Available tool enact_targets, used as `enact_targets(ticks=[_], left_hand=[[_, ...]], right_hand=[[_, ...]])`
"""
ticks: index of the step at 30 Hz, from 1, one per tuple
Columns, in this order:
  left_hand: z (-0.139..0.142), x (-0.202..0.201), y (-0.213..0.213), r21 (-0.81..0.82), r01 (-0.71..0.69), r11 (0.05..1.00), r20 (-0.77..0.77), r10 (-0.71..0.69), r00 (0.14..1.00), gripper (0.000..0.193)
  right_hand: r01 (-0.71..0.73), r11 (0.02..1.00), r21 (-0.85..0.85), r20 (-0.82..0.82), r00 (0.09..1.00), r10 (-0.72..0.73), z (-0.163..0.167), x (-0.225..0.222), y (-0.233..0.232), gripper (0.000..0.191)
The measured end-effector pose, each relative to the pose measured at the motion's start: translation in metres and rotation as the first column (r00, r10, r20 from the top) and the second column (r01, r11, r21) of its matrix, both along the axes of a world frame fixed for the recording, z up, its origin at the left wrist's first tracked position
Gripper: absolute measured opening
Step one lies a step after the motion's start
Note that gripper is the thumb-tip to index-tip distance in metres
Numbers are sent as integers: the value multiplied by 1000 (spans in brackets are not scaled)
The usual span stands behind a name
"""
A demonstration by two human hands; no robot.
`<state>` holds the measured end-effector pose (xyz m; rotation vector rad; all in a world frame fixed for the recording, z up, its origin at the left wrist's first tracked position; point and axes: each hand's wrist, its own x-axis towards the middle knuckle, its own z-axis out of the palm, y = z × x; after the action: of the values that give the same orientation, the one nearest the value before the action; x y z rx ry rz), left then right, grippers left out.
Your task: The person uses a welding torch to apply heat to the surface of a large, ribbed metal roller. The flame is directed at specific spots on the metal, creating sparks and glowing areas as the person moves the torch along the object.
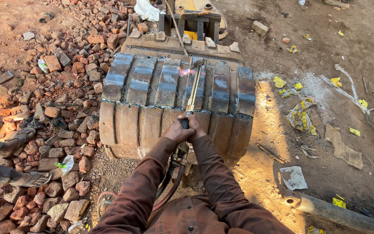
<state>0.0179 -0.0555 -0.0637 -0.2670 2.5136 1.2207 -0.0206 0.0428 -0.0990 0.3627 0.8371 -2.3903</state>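
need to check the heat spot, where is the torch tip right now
In the head view the cutting torch tip sits at upper centre, against the top of the excavator bucket, between its ribbed wear plates, with both hands, left hand and right hand, on the handle.

I see two long sleeves — brown, a rusty reddish shade, loose and heavily creased from elbow to cuff. The left sleeve (137, 188) and right sleeve (217, 182) both end at the wrist, cuffs plain. Below them, the shirt front (187, 216) is the same brown with a faint check pattern — a placket and one dark button show. Both hands are bare, no gloves.
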Motion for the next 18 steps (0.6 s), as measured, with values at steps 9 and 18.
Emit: enact_targets(ticks=[9,18], left_hand=[[2,-2,2,-47,23,999,40,-21,999,99],[0,-3,5,-72,33,997,10,-32,999,100]], right_hand=[[-7,999,-39,19,1000,7,-3,-3,0,23],[57,996,67,-25,998,-55,-1,-2,3,15]])
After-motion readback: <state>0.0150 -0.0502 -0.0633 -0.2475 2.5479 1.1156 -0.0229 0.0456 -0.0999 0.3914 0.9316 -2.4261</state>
